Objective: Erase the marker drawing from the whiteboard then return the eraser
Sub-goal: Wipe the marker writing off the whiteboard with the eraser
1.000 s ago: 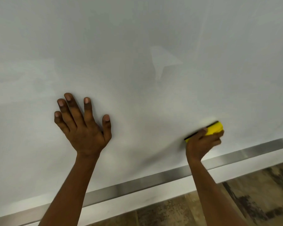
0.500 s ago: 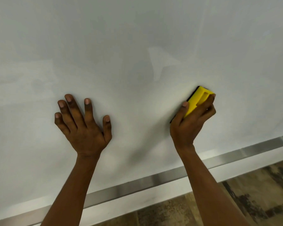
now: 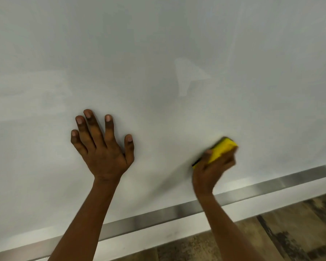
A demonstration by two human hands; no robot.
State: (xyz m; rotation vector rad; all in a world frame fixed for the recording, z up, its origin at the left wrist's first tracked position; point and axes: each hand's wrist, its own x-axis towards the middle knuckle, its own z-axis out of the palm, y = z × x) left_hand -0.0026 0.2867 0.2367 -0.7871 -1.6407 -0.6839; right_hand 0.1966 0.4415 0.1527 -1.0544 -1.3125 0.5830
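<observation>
A large whiteboard fills most of the head view; I see no clear marker lines on it, only faint smears. My right hand grips a yellow eraser with a black felt side and presses it against the board's lower right part; hand and eraser are blurred by motion. My left hand lies flat on the board with fingers spread, left of the eraser, holding nothing.
A metal strip runs along the board's bottom edge, with a white ledge under it. Below that, brown mottled floor shows at the lower right.
My right hand swept the eraser up from the board's lower edge, then back down and slightly right. My left hand has stayed flat in place.
</observation>
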